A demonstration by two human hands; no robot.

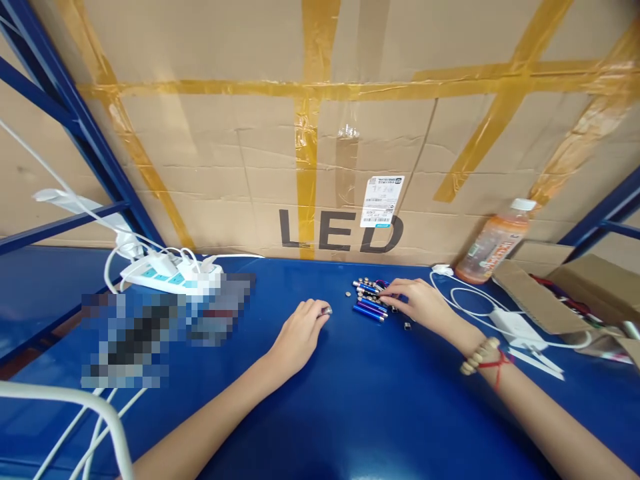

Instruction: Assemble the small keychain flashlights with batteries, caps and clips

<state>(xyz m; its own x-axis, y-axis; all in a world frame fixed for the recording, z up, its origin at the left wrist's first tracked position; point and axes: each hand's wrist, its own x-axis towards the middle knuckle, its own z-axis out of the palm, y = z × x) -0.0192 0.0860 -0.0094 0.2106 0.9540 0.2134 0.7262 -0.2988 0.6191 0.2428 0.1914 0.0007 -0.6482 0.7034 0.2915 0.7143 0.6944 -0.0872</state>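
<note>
My left hand (301, 333) is closed above the blue tabletop, with a small silvery piece (327, 311) pinched between thumb and fingertips. To its right lies a loose group of shiny blue metal tubes (371, 308) with silver ends, and among them several small round silver pieces like button cells (360, 296). Over the right side of this group is my right hand (411, 301), its thumb and fingers drawn together at the parts. What those fingertips grip, if anything, is too small to make out. A small dark-and-silver piece (407, 326) lies just below that hand.
Behind stands a large taped cardboard box (240, 173). At right are an orange drink bottle (495, 247), a white charger (515, 327) with its cable and an open carton (535, 293). A power strip (170, 277) and blurred items lie left; a white tube (75, 397) crosses the near-left corner.
</note>
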